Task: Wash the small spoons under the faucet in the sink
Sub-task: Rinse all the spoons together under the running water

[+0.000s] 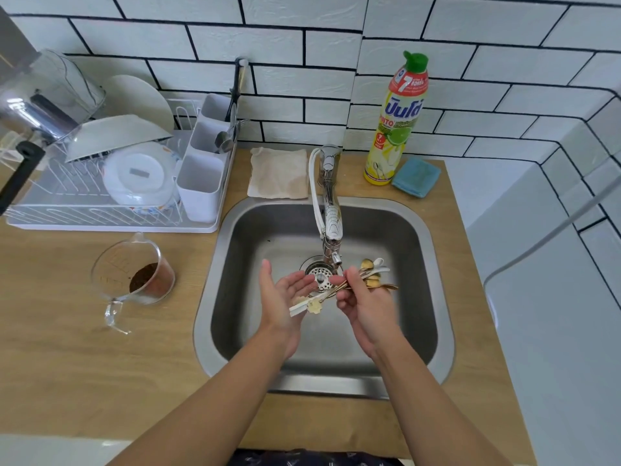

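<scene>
A bundle of small spoons [371,275], gold and white, is held over the steel sink [426,297], just below the faucet [331,227] spout. My right hand [366,304] grips the bundle near its bowl ends, fingers curled round the handles. The handle ends [309,306] stick out to the left and lie across the palm of my left hand [282,294], which is open with straight fingers. No water stream is plainly visible. The drain strainer [319,275] shows between my hands.
A dish rack [111,216] with bowls and a white cutlery holder [201,186] stands at the left. A glass measuring jug [141,280] with brown contents sits on the wooden counter. Behind the sink are a beige cloth [279,173], a dish soap bottle [396,122] and a blue sponge cloth [416,176].
</scene>
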`<state>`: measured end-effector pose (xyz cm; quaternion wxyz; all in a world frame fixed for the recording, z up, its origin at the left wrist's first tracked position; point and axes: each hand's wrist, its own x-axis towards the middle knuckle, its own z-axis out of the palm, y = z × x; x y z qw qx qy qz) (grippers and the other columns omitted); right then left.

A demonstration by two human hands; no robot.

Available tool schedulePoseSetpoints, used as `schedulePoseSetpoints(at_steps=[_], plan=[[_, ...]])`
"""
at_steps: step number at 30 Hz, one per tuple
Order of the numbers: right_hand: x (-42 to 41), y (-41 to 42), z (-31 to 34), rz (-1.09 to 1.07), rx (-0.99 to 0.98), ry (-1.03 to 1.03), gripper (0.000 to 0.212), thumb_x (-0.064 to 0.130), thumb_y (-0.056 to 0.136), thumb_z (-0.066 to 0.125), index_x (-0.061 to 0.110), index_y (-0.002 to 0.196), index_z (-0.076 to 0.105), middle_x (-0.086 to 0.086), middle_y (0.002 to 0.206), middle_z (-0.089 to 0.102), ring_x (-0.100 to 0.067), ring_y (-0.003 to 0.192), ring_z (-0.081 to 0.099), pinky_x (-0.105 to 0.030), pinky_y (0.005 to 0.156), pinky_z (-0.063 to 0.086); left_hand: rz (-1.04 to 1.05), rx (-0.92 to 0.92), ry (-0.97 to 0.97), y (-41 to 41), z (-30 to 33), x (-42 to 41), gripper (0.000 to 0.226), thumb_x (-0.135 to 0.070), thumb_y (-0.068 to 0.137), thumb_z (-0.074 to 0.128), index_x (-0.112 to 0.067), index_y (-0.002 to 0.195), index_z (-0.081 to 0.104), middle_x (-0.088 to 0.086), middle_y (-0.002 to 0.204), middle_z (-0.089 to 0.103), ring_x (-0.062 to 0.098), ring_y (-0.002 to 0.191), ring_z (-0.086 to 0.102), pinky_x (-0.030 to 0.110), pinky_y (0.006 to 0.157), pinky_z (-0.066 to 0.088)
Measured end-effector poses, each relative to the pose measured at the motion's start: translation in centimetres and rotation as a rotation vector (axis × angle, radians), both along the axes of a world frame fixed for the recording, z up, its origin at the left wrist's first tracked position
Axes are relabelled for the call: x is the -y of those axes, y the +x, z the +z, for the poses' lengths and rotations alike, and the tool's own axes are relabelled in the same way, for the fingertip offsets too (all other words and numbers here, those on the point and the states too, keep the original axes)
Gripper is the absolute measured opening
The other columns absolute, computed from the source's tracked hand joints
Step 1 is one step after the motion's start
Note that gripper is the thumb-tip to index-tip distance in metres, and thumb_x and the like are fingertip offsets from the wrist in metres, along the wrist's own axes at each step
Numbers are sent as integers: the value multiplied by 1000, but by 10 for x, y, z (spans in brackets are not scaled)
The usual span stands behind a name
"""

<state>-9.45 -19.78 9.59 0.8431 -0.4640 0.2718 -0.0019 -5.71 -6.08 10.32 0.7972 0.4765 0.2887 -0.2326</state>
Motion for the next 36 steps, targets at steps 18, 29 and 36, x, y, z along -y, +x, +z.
schedulePoseSetpoints(at_steps=[18, 29, 36], plan=[[-21, -22, 9, -159, -29, -6, 30, 21, 102, 59, 1, 87, 74, -10, 82, 78, -7, 57, 65, -20, 59, 57, -37, 213, 304, -6, 12, 13, 61, -61, 102, 25, -16, 115, 63, 4, 111, 72, 14, 106, 67, 27, 81, 45], [6, 37, 155, 100, 534, -406, 42, 45, 97, 64, 4, 97, 73, -8, 87, 79, -11, 58, 69, -22, 62, 58, 62, 430, 331, 38, 46, -37, 47, -52, 103, 37, -16, 110, 67, 3, 104, 75, 14, 100, 71, 37, 105, 46], [-77, 185, 185, 219, 576, -656, 19, 23, 103, 62, 18, 89, 74, -2, 85, 80, -18, 62, 74, -37, 68, 65, 242, 548, 487, 118, 101, -92, 40, -52, 76, 45, -28, 96, 71, -6, 97, 77, 12, 100, 70, 35, 98, 49]])
